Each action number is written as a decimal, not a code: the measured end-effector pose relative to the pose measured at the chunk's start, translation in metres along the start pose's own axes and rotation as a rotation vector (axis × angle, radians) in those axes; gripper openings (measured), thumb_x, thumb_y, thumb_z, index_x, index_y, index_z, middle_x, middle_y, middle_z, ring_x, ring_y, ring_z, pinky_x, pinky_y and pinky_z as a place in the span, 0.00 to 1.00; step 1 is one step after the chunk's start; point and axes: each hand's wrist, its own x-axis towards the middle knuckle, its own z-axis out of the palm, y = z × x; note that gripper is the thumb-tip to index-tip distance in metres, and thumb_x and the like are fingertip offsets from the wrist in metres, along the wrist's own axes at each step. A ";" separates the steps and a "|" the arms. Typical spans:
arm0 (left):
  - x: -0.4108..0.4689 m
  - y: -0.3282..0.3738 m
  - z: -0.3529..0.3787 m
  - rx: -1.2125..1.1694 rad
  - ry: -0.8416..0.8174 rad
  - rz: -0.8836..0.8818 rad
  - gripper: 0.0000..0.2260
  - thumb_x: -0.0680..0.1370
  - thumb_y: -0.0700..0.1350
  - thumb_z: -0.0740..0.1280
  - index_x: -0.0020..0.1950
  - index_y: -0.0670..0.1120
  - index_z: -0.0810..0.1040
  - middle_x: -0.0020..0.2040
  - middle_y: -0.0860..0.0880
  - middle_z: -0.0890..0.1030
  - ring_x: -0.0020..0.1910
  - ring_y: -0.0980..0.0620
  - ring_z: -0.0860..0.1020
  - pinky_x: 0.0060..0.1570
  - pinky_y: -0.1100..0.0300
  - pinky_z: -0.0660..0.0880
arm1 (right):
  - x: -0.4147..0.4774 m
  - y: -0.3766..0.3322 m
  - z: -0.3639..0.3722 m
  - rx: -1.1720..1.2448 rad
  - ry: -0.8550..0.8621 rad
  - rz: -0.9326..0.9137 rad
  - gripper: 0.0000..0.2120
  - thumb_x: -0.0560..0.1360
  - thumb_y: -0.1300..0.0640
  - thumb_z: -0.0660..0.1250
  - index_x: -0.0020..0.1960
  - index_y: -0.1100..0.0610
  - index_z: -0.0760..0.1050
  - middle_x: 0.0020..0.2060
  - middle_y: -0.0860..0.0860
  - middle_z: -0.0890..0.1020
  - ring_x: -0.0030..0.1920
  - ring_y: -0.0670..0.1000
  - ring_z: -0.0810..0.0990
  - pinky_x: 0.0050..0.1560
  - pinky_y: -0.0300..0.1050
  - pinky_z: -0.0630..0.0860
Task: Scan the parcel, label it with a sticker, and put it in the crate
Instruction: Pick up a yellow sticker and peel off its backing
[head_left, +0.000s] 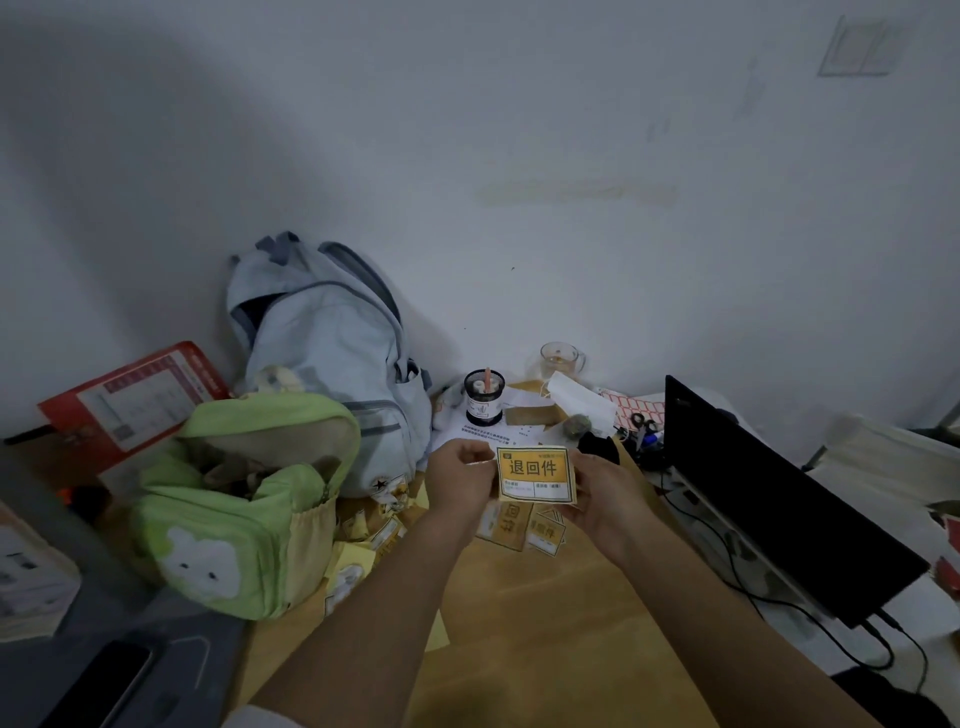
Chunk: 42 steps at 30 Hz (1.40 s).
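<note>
I hold a yellow sticker (535, 474) with black characters up over the wooden table, its face toward me. My left hand (460, 475) pinches its left edge. Its right and lower edge rest in the fingers of my right hand (605, 496). More yellow stickers (524, 527) lie loose on the table just below my hands. Neither a parcel nor a crate shows clearly in this view.
A green bag (234, 499) and a pale blue backpack (332, 353) stand at the left, a red box (130, 405) behind them. A black jar (484, 397), a glass mug (558, 359), papers and scissors crowd the back. A dark monitor (769, 499) with cables lies at the right.
</note>
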 end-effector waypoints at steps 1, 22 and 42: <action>-0.002 0.003 -0.001 -0.029 0.002 -0.011 0.05 0.74 0.33 0.67 0.46 0.42 0.79 0.48 0.40 0.83 0.44 0.42 0.82 0.35 0.57 0.80 | -0.002 0.000 0.001 -0.001 -0.001 -0.002 0.13 0.79 0.56 0.62 0.58 0.61 0.77 0.52 0.59 0.84 0.46 0.55 0.81 0.43 0.47 0.76; -0.059 0.065 -0.066 -0.167 -0.178 0.082 0.05 0.76 0.34 0.66 0.46 0.44 0.78 0.49 0.42 0.80 0.49 0.45 0.79 0.54 0.50 0.77 | -0.074 -0.021 0.052 0.118 -0.069 -0.133 0.08 0.77 0.60 0.63 0.52 0.62 0.77 0.38 0.55 0.81 0.37 0.53 0.78 0.38 0.46 0.75; -0.158 0.096 -0.204 -0.057 -0.226 0.482 0.10 0.76 0.37 0.67 0.51 0.51 0.81 0.46 0.48 0.84 0.34 0.58 0.81 0.30 0.70 0.75 | -0.192 -0.012 0.144 0.053 -0.377 -0.273 0.12 0.79 0.60 0.58 0.52 0.64 0.79 0.45 0.60 0.83 0.42 0.56 0.82 0.42 0.47 0.79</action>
